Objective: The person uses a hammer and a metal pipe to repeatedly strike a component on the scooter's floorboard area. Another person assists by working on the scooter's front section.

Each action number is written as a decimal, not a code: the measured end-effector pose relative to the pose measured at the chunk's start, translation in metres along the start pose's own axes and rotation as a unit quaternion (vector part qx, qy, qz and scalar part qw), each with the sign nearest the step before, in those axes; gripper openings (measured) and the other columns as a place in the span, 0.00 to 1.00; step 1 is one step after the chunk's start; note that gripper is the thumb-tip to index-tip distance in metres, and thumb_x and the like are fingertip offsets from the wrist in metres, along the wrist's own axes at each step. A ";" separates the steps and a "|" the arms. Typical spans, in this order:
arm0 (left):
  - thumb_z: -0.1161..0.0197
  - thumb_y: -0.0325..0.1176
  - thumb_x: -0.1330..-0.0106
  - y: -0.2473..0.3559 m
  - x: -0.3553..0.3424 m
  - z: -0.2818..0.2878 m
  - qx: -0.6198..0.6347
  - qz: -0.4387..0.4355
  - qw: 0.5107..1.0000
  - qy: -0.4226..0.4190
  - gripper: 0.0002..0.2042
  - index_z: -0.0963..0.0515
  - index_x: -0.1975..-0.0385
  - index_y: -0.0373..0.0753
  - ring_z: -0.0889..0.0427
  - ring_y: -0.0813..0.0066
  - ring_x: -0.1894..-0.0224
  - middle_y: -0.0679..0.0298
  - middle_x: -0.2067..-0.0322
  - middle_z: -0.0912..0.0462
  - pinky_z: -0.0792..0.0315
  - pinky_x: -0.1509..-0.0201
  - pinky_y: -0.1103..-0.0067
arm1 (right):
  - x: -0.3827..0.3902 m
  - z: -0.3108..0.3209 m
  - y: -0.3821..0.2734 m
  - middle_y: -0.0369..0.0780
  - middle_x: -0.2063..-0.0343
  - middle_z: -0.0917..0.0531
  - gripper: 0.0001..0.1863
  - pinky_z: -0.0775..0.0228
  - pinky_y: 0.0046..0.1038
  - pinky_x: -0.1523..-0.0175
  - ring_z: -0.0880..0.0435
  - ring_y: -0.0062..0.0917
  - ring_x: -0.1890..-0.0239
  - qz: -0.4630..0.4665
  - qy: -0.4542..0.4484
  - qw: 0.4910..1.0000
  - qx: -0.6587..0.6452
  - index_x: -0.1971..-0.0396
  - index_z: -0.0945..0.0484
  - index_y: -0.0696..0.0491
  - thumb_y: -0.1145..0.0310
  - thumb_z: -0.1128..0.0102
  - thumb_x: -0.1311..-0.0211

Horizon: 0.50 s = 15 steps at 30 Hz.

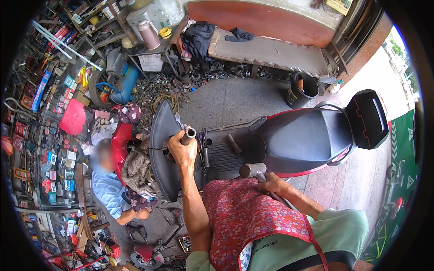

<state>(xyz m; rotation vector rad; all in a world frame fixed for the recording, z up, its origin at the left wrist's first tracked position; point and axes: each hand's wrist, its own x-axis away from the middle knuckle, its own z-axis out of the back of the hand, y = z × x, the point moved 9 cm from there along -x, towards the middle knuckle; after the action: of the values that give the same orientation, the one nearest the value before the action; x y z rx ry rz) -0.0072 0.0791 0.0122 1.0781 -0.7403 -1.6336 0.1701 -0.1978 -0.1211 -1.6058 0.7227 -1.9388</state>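
My left hand (pixel 183 148) is closed round a short metal tube (pixel 189 134), its open end facing up, above the front panel (pixel 162 135) of a scooter. Whether the tube's lower end touches anything is hidden by the hand. My right hand (pixel 273 185) grips a hammer (pixel 253 170) by its handle, close to my red flowered apron. The hammer's head lies over the near side of the scooter's footboard (pixel 224 158). On that footboard rest a bolt-like metal piece (pixel 234 144) and a few hand tools (pixel 206 156).
The scooter's black seat (pixel 298 140) and rear box (pixel 367 119) extend to the right. A co-worker in a blue shirt (pixel 106 194) crouches at the front left. A black bucket (pixel 302 90) and a padded bench (pixel 271 52) stand beyond. Shelves of parts line the left.
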 end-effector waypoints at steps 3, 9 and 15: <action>0.40 0.29 0.42 -0.014 -0.002 0.003 0.000 0.004 1.000 0.012 0.18 0.38 0.89 0.30 0.45 0.84 0.82 0.56 0.90 0.45 0.47 0.81 0.72 | 0.004 0.000 -0.007 0.37 0.82 0.23 0.15 0.35 0.24 0.74 0.26 0.20 0.81 -0.008 -0.008 1.000 0.001 0.73 0.25 0.61 0.65 0.37 0.56; 0.38 0.31 0.40 0.025 -0.001 0.013 0.018 -0.065 0.997 0.032 0.21 0.39 0.91 0.32 0.47 0.81 0.86 0.58 0.93 0.42 0.48 0.83 0.73 | -0.005 -0.001 -0.001 0.38 0.82 0.23 0.16 0.35 0.25 0.73 0.26 0.20 0.80 -0.010 -0.013 0.999 0.032 0.72 0.24 0.61 0.63 0.38 0.57; 0.39 0.29 0.41 0.028 0.008 0.019 0.053 -0.171 0.982 0.055 0.20 0.39 0.91 0.33 0.45 0.78 0.88 0.61 0.94 0.40 0.47 0.84 0.76 | -0.010 -0.006 -0.002 0.38 0.81 0.23 0.17 0.35 0.26 0.72 0.25 0.20 0.79 -0.020 -0.033 0.998 0.048 0.70 0.23 0.62 0.63 0.39 0.57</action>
<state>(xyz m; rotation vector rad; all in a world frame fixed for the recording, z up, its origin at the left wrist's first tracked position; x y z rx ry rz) -0.0139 0.0624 0.0412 1.4214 -0.5978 -1.8191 0.1656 -0.1891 -0.1274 -1.6287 0.5660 -1.9076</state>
